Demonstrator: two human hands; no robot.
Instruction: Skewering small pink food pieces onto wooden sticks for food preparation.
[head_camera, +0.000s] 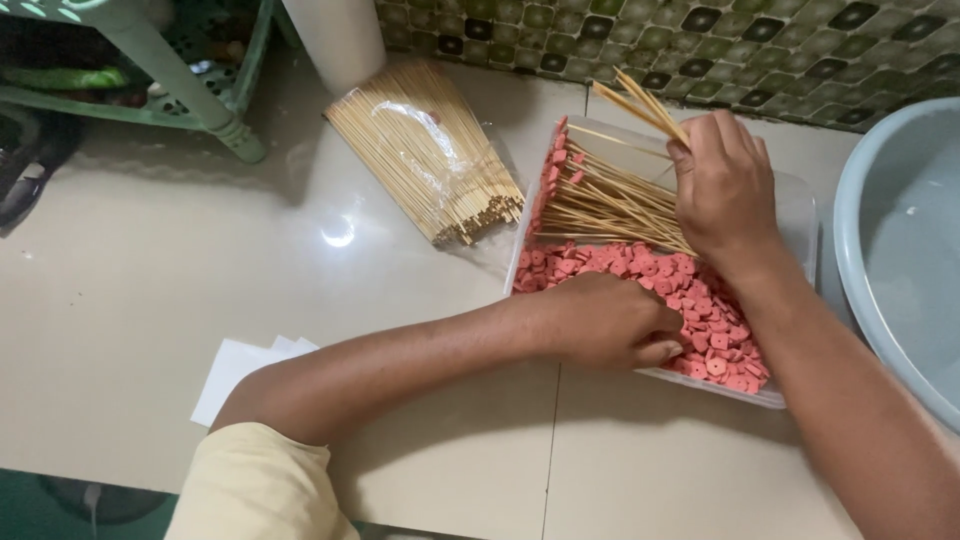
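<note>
Two hands work: right hand (722, 185) grips sticks (640, 108) above fingers; left hand (610, 322) curls, pinching red discs (700, 315) under its fingertips.

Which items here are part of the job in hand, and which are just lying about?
In use:
- left hand among the pink discs
- right hand holding bamboo skewers
- clear tray with tipped skewers
- bagged spare skewers

Lying about:
- grey basin
- white paper sheets
- green plastic stool
- white cylinder
</note>
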